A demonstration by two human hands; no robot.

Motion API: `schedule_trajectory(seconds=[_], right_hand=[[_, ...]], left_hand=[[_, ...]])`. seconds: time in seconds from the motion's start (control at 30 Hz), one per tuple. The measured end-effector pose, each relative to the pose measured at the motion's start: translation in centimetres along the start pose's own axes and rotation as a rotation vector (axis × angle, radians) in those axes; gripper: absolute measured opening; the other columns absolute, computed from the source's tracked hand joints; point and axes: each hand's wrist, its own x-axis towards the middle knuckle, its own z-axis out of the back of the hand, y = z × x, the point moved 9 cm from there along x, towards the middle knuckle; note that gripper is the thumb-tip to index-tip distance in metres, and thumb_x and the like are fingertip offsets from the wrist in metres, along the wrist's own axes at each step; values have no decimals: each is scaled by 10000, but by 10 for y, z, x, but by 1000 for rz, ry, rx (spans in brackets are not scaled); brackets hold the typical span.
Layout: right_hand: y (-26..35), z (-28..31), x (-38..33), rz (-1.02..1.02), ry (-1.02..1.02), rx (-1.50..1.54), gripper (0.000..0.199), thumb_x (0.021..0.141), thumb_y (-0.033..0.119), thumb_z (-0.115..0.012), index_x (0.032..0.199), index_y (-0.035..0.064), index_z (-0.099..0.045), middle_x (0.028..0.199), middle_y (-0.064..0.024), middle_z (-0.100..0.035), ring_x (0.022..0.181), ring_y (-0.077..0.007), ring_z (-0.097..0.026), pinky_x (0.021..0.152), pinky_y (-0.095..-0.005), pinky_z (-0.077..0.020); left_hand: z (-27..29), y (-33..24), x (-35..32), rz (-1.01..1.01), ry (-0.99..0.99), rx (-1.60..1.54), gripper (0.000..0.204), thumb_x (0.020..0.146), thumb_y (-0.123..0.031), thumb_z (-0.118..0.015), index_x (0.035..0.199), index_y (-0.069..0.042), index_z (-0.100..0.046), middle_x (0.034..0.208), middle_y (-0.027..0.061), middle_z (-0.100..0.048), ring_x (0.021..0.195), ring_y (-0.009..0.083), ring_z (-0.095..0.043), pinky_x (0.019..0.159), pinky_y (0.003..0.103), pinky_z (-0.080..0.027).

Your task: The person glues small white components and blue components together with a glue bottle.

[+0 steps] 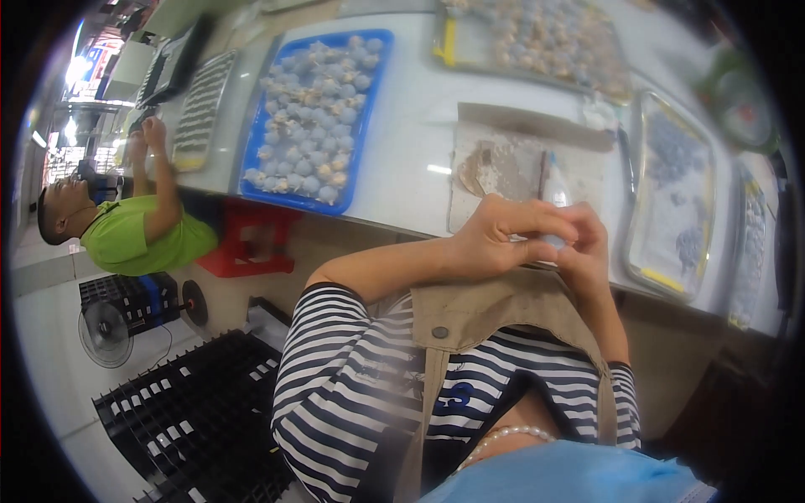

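My left hand (501, 237) and my right hand (589, 245) meet in front of my chest at the near edge of the white table (411, 159). The fingertips of both pinch a small pale piece (549, 243), mostly hidden by the fingers. Just beyond the hands lies a pale work board (511, 159) with a flat brownish lump of dough (480, 170) and a clear plastic bag (555, 186) on it.
A blue tray (373, 117) of several greyish balls sits left of the board. A metal tray (671, 197) lies to the right and another tray (537, 42) at the far edge. A person in a green shirt (138, 235) works at the left. Black crates (193, 411), a fan (105, 331) and a red stool (251, 243) stand below.
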Motion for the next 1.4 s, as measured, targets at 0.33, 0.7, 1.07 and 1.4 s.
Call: schedule_trajectory(seconds=[0.33,0.7,1.07,1.4], right_hand=[[60,60,7,343,-477,-895,197,779,-33,-579,976,-21,-584,921,-99,-622,855,-150,-586,759,-248,-450],[50,49,3,440,-519,-1373,430,644,66,-696,1049,48,-553,1029,-155,-552,934,-311,-522,797,-366,-430],[49,24,-1,110,-350,-1465,546,646,256,-697,1121,60,-513,880,-135,-559,761,-280,-548,662,-372,-442],[43,70,-18,72,-523,-963,380,732,180,-619,1061,19,-519,811,-126,-583,714,-228,-575,642,-322,-452]], left_hand=[[240,-7,-24,143,-800,1139,223,752,-84,-615,971,-44,-623,902,115,-639,755,232,-613,676,316,-470],[185,48,201,-404,-412,1384,262,734,-27,-492,973,-57,-593,875,138,-599,888,303,-559,800,380,-440],[178,63,228,-246,-476,1238,317,720,5,-525,1030,-40,-573,927,154,-587,910,319,-562,773,419,-451],[99,16,66,225,-124,-63,372,840,-150,-582,1170,-3,-495,959,119,-613,809,150,-610,729,245,-508]])
